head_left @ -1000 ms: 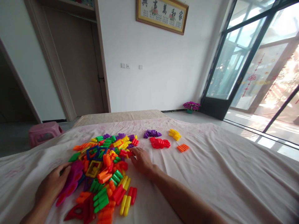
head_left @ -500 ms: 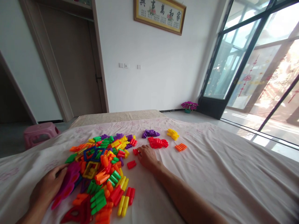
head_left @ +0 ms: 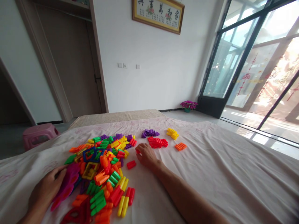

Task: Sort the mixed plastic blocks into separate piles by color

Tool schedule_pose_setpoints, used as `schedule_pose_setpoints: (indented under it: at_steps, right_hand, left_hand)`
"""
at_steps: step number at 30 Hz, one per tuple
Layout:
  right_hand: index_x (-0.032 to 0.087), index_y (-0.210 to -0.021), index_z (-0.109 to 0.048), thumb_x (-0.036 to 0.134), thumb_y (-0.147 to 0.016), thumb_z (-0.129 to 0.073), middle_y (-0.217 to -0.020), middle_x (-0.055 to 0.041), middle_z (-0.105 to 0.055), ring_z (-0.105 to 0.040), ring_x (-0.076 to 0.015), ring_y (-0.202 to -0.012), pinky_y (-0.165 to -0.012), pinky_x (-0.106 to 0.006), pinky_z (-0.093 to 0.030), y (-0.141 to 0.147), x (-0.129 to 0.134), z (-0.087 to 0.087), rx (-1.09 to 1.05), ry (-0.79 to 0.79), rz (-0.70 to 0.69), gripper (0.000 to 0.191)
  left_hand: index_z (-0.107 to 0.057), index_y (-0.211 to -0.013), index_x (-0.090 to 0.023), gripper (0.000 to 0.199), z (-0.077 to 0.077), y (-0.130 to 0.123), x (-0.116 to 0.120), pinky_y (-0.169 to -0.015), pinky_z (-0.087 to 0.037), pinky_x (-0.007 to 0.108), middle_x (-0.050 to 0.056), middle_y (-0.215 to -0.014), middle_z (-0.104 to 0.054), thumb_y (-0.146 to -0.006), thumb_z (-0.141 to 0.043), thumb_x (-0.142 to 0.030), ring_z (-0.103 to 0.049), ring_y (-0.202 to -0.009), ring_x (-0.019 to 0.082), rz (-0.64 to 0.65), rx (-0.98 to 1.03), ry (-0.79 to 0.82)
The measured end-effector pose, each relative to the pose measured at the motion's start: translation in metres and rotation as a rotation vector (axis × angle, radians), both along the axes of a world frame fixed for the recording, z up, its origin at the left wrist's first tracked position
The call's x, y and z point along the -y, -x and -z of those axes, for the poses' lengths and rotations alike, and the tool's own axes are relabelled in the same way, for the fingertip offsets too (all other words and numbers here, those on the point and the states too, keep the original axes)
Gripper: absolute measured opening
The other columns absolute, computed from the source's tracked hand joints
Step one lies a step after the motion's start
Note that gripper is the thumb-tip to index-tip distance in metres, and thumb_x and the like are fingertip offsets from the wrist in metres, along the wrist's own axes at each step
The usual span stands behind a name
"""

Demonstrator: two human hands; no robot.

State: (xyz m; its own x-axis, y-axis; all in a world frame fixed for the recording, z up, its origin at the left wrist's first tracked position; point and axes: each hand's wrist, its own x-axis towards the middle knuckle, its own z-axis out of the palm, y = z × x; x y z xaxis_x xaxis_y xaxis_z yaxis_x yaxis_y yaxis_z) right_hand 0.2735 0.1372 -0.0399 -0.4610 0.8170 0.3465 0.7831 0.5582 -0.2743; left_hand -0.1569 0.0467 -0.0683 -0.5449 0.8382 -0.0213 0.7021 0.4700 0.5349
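The left hand [head_left: 46, 186] touches a pink toy [head_left: 68, 183] beside mixed blocks [head_left: 101, 178]; the right hand [head_left: 146, 154] is near 1 red block [head_left: 131, 165].

We saw smooth, glossy plastic in the heaped blocks [head_left: 101, 178] on the left, with bright streaks of light on the near green block [head_left: 97, 202]. The magenta piece [head_left: 70, 179] beside them looked like plastic with a softer sheen. Farther right, the red blocks [head_left: 158, 142] were glossy plastic too. Beneath, we had a matt cloth [head_left: 210, 161], creased into folds. The far-left stool [head_left: 40, 129] looked like smooth, duller plastic. Beyond, we noted a smooth matt wall [head_left: 163, 77], a dull wood-like door [head_left: 67, 62] and shiny glass panes [head_left: 224, 62] in a dark, metal-looking frame [head_left: 241, 65].
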Motion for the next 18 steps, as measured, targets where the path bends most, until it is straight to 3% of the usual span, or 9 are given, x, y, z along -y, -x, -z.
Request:
schedule_pose_setpoints:
  at_steps: [6, 9, 11, 15, 18]
  right_hand:
    - [0.024, -0.130, -0.063, 0.020, -0.091, -0.052, -0.130, -0.0126, -0.062, -0.049, -0.0291, -0.119, -0.100, -0.043, -0.036, -0.039, -0.013, -0.017, 0.030, -0.101, 0.370, 0.040]
    - [0.025, -0.129, -0.064, 0.019, -0.088, -0.056, -0.132, -0.0117, -0.062, -0.048, -0.0304, -0.122, -0.101, -0.044, -0.036, -0.047, -0.015, -0.019, 0.000, -0.123, 0.418, 0.042]
    - [0.024, -0.125, -0.067, 0.017, -0.087, -0.058, -0.131, -0.0099, -0.064, -0.051, -0.0284, -0.122, -0.102, -0.042, -0.038, -0.043, -0.011, -0.019, -0.054, -0.110, 0.320, 0.040]
    - [0.024, -0.117, -0.072, 0.021, -0.088, -0.065, -0.119, -0.0054, -0.071, -0.062, -0.0213, -0.113, -0.100, -0.033, -0.044, -0.018, 0.005, -0.018, -0.135, 0.050, -0.121, 0.030]
    - [0.026, -0.119, -0.072, 0.031, -0.084, -0.075, -0.119, -0.0041, -0.072, -0.064, -0.0210, -0.111, -0.099, -0.031, -0.045, 0.000, 0.017, -0.016, -0.082, 0.122, -0.378, 0.036]
  left_hand:
    - [-0.066, -0.126, -0.022, 0.061, -0.002, -0.003, 0.001, -0.081, -0.050, 0.039, 0.015, -0.114, -0.074, -0.092, -0.033, -0.060, -0.070, -0.097, 0.034, 0.005, -0.030, -0.028]
    - [-0.065, -0.126, -0.022, 0.061, 0.000, -0.002, 0.001, -0.082, -0.050, 0.039, 0.015, -0.116, -0.073, -0.091, -0.033, -0.060, -0.069, -0.099, 0.034, 0.003, -0.014, -0.019]
    - [-0.064, -0.127, -0.023, 0.062, 0.001, 0.000, 0.001, -0.084, -0.049, 0.039, 0.014, -0.118, -0.072, -0.091, -0.032, -0.062, -0.069, -0.102, 0.034, 0.007, 0.002, -0.011]
    - [-0.063, -0.130, -0.023, 0.064, 0.004, 0.002, -0.001, -0.083, -0.050, 0.040, 0.015, -0.116, -0.073, -0.091, -0.032, -0.063, -0.070, -0.098, 0.034, 0.001, 0.009, 0.011]
    - [-0.066, -0.127, -0.023, 0.063, 0.006, 0.005, -0.003, -0.079, -0.052, 0.039, 0.014, -0.111, -0.075, -0.090, -0.034, -0.064, -0.071, -0.093, 0.033, -0.007, -0.014, -0.002]
